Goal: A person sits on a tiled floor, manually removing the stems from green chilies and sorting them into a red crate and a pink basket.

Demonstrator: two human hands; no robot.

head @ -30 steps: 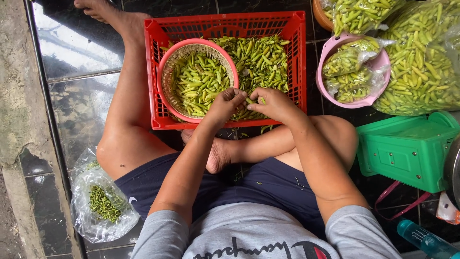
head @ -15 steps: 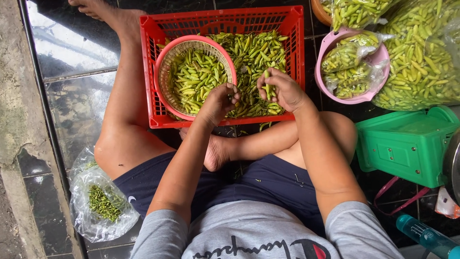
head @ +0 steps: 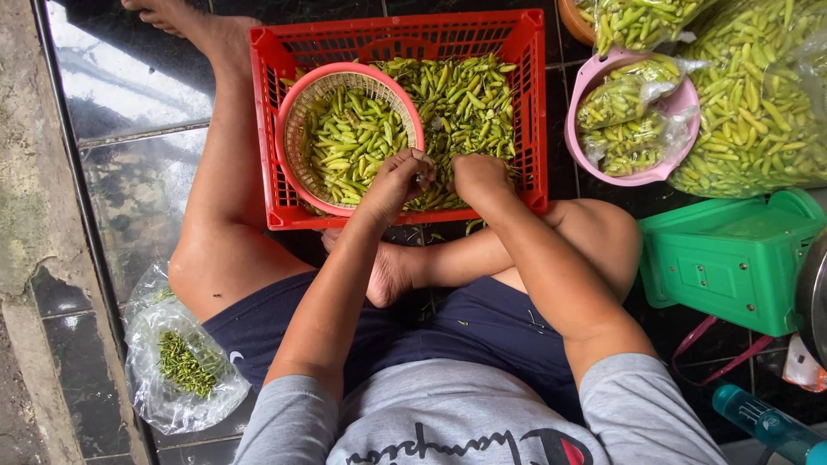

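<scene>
A red plastic crate (head: pixel 267 129) on the floor holds loose green chillies (head: pixel 469 95) and a round pink basket (head: pixel 289 112) filled with more chillies. My left hand (head: pixel 398 179) hovers over the basket's near right rim, fingers pinched on a small green chilli. Close beside it, my right hand (head: pixel 479 176) rests over the loose chillies in the crate, fingers curled down; what it holds is hidden. I sit on the floor with legs around the crate.
A pink bowl (head: pixel 581 151) with bagged chillies and a large clear bag of chillies (head: pixel 758 103) lie right. A green scale (head: pixel 732 258) stands near my right knee. A plastic bag of green stems (head: pixel 181 370) lies left. A blue bottle (head: pixel 767 422) is bottom right.
My right hand came back from reaching into the loose chillies and now sits close beside my left hand at the crate's near edge.
</scene>
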